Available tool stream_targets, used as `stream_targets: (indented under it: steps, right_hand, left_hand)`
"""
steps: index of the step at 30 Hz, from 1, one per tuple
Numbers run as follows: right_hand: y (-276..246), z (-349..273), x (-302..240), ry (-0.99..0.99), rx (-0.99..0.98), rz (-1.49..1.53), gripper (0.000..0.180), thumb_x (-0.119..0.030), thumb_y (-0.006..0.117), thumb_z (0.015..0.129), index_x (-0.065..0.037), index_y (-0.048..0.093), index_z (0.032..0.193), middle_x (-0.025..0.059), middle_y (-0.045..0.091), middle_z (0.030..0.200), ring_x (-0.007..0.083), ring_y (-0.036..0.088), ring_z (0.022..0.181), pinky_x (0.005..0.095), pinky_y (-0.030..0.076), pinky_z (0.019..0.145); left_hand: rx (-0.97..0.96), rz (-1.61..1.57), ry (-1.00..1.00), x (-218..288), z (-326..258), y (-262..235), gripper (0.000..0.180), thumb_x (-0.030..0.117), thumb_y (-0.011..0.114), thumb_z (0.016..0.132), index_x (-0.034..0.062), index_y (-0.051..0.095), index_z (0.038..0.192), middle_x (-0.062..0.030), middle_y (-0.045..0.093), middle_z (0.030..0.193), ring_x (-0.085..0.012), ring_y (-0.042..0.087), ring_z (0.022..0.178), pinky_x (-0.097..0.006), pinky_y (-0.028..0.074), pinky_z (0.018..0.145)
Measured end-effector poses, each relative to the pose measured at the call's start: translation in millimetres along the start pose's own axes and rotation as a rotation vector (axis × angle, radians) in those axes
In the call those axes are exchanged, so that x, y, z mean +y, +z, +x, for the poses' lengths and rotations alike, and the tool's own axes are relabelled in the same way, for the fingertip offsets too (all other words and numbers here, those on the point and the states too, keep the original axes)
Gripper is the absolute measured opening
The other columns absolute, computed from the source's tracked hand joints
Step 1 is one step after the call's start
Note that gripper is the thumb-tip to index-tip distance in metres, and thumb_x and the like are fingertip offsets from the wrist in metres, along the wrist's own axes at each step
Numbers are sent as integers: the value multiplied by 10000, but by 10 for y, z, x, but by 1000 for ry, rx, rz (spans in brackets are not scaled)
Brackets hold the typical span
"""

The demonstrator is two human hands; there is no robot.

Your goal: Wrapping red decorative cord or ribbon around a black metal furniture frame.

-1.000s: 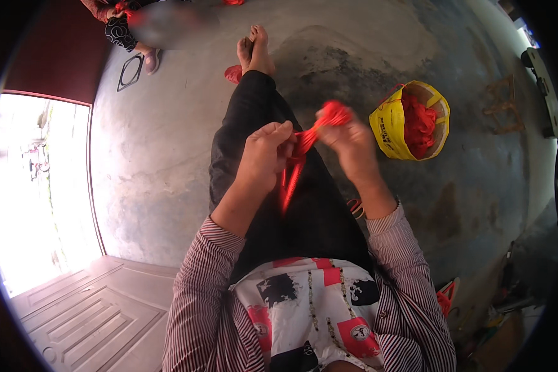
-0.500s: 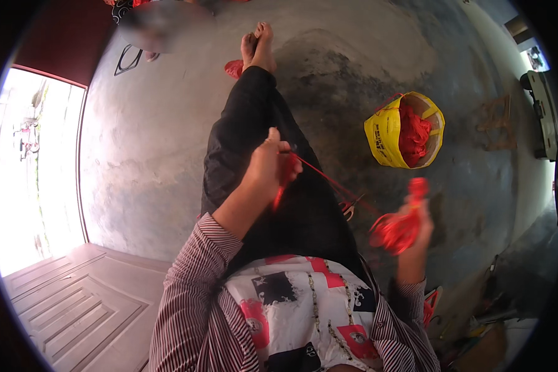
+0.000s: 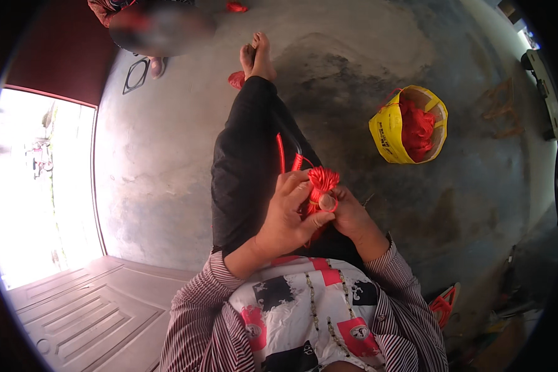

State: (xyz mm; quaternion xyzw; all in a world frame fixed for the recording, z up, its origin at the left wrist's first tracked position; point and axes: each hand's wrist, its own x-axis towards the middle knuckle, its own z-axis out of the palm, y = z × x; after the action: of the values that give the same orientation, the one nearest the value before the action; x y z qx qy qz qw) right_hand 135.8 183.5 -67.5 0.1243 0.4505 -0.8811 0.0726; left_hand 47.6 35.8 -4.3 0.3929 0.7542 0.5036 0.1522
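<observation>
Both of your hands meet over your lap on one red cord bundle (image 3: 321,181). Your left hand (image 3: 286,218) wraps the bundle's lower part, fingers curled round it and thumb across the front: grip clenched on the cord. Your right hand (image 3: 348,214) pinches the same bundle from the other side, thumb tip pressed against the red strands. The coiled head of the bundle stands just above both grips. A loose red strand (image 3: 281,152) runs from the grip up along your black trouser leg (image 3: 242,161).

Beyond the grip, well apart to your right, a yellow bag (image 3: 390,133) sits on the concrete floor (image 3: 167,155), holding more red material. Another person's foot and sandal show far ahead.

Risk, as judged: the loose strand lies unsecured on your leg; if it snags or drags, it may pull the coils out of shape. If your right thumb eases off, the wrapped head could loosen, since nothing else visibly pins it.
</observation>
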Motion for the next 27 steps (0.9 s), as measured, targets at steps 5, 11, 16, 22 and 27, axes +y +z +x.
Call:
stream_targets:
  steps: [5,11,16,22,27]
  right_hand:
    - [-82,282,-389,132,-160,-249,407,-404,630,925,-36,633,1099,-50,560,748,42,505,661,196,378,566]
    - [-524,678,-624,-143,-93,73,212,-134,601,935,0,632,1096,-33,503,653,51,435,538,182,345,498]
    - [-364,993,-174,-515,94,-1182,377,-107,690,779,-8,624,1138,127,636,1094,282,619,1029,356,496,888]
    - [-421,969,-3,-590,207,-1223,263,-118,721,768,17,645,981,153,623,1143,318,611,1034,380,502,883]
    - [-608,618,-346,-360,339,-411,115,-40,669,821,-5,641,927,90,643,1130,117,608,902,294,507,793]
  left_hand:
    - [71,-782,-197,-155,133,-290,299,5,642,890,16,597,1186,-63,667,1005,-151,629,973,-311,490,919]
    - [129,486,147,-406,591,-629,339,-60,611,753,43,675,1070,-88,582,1041,-260,608,929,-328,502,860]
    - [-143,670,-16,-1082,500,-191,210,40,609,704,32,619,914,-152,587,895,-353,595,913,-454,505,799]
    - [3,536,-59,-914,494,-78,248,52,626,744,4,639,988,-175,637,1024,-343,609,968,-420,511,864]
    - [199,320,-92,-736,367,-103,205,126,661,816,9,657,983,-134,644,1005,-292,626,914,-368,509,851]
